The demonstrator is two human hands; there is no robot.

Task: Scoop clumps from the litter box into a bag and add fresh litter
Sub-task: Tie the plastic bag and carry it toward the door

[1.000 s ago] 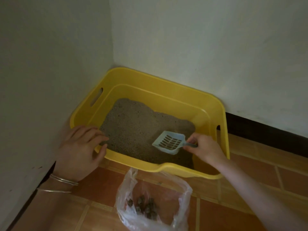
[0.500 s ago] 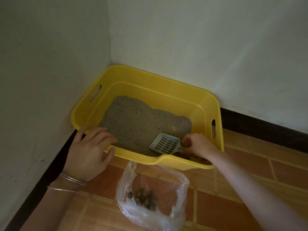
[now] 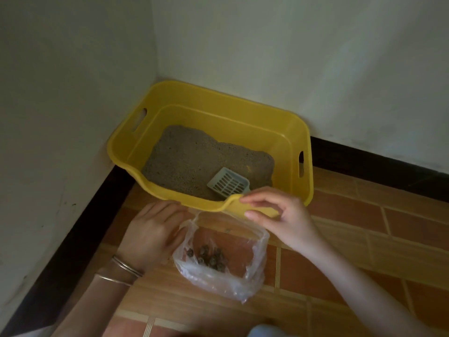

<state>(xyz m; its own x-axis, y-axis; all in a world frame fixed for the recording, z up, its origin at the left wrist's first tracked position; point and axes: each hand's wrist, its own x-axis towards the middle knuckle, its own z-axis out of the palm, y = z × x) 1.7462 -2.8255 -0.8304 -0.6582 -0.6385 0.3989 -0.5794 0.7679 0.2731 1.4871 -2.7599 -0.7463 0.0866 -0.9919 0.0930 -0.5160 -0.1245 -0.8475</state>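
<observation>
A yellow litter box [image 3: 218, 96] sits in the room's corner, with grey litter [image 3: 189, 161] heaped toward its left side. The pale blue slotted scoop [image 3: 228, 183] lies in the litter by the front wall, with no hand on it. In front of the box a clear plastic bag [image 3: 218, 273] lies open on the floor with several dark clumps [image 3: 209, 257] inside. My left hand [image 3: 153, 229] lies low beside the bag, thumb against its left edge. My right hand [image 3: 279, 215] hovers at the box's front rim above the bag, fingers loosely spread and holding nothing.
White walls [image 3: 73, 93] with a dark skirting board [image 3: 80, 239] close in the left and back sides. The floor [image 3: 364, 239] is orange-brown tile, stretching out to the right and toward me.
My right hand has let go of the scoop, which now rests in the litter, and has drawn back over the front rim. My left hand left the box rim and dropped beside the bag.
</observation>
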